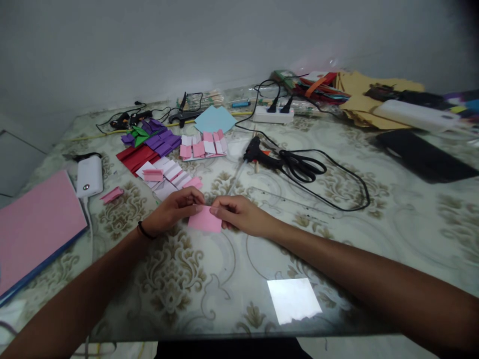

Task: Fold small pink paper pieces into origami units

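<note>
A small pink sheet of paper [205, 222] is pinched between both hands above the patterned tabletop. My left hand [177, 207] grips its upper left edge, thumb on top. At the upper right edge, my right hand [239, 214] holds it with thumb and fingers closed. Just beyond the left hand lie folded white and pink paper pieces [170, 172]. One folded pink strip [112, 194] rests apart on the left. Further back sit more folded pink and white pieces [204, 145], purple folded papers [163, 142] and red folded paper [137, 158].
A black glue gun [260, 153] with a coiled cord lies right of centre, near a white power strip [274, 115]. A white power bank [90, 175] and a stack of pink sheets [39, 229] are at left. A dark flat case [426, 155] lies at right.
</note>
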The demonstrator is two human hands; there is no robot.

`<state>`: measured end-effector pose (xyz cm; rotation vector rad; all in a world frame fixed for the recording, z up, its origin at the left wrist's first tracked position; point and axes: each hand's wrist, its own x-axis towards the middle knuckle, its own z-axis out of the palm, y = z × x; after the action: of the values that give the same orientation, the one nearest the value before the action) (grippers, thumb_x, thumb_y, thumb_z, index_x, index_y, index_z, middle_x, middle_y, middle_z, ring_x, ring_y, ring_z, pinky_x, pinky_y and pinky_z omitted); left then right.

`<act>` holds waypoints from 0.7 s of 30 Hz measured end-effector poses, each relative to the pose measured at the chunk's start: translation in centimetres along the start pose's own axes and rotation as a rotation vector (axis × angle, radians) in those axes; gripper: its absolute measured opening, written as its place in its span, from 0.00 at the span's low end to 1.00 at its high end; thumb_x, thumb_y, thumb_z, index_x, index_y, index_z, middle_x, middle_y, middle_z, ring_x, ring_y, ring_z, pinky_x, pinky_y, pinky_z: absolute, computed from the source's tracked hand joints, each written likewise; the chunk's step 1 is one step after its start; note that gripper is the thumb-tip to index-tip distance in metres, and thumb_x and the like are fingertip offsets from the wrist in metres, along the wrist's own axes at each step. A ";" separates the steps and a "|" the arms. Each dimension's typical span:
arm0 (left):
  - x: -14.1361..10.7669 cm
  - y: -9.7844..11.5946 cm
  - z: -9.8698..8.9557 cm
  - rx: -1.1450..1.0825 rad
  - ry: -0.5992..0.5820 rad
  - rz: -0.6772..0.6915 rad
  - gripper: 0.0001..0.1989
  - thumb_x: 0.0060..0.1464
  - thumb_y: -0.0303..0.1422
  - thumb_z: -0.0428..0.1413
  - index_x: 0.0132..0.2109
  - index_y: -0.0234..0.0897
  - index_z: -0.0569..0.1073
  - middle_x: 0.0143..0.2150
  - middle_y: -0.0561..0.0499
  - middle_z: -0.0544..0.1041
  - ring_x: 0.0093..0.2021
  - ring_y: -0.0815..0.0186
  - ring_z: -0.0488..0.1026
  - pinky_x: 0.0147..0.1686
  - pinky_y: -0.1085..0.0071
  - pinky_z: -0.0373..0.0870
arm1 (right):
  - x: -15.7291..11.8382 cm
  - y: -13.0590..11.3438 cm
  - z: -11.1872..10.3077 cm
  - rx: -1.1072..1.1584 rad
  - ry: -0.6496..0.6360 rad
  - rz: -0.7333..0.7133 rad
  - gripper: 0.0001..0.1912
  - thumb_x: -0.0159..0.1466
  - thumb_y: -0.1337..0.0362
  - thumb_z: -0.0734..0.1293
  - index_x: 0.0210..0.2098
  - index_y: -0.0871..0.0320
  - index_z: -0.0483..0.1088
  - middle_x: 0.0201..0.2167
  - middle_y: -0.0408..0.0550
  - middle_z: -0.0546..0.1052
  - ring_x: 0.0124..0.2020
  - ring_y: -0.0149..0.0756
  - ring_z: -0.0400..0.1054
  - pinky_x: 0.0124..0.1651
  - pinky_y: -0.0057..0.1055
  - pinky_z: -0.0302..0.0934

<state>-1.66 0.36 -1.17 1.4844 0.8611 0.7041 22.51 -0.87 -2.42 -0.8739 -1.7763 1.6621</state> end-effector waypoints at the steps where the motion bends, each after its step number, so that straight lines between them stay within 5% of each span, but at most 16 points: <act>1: 0.0 -0.1 0.0 -0.013 0.002 -0.001 0.11 0.59 0.39 0.67 0.42 0.35 0.79 0.35 0.52 0.75 0.32 0.72 0.69 0.31 0.76 0.65 | 0.1 0.1 -0.1 0.015 0.007 0.007 0.24 0.69 0.43 0.68 0.34 0.59 0.70 0.22 0.39 0.69 0.22 0.26 0.62 0.27 0.24 0.55; 12: -0.1 -0.2 -0.1 -0.070 0.026 -0.032 0.12 0.55 0.37 0.69 0.43 0.35 0.83 0.36 0.50 0.79 0.31 0.72 0.72 0.31 0.76 0.68 | 0.2 0.1 -0.3 0.071 0.047 0.016 0.21 0.68 0.46 0.67 0.31 0.59 0.68 0.21 0.37 0.65 0.21 0.25 0.59 0.25 0.24 0.51; 21: -0.1 -0.5 -0.7 0.030 0.026 0.036 0.06 0.54 0.31 0.63 0.38 0.35 0.83 0.35 0.49 0.79 0.38 0.66 0.71 0.40 0.71 0.65 | 0.1 0.3 -0.1 0.017 0.020 0.011 0.18 0.71 0.50 0.65 0.37 0.60 0.71 0.22 0.38 0.69 0.22 0.26 0.62 0.26 0.23 0.55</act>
<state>-2.35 0.65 -1.56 1.5235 0.8694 0.7416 22.54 -0.74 -2.68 -0.8918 -1.7444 1.6669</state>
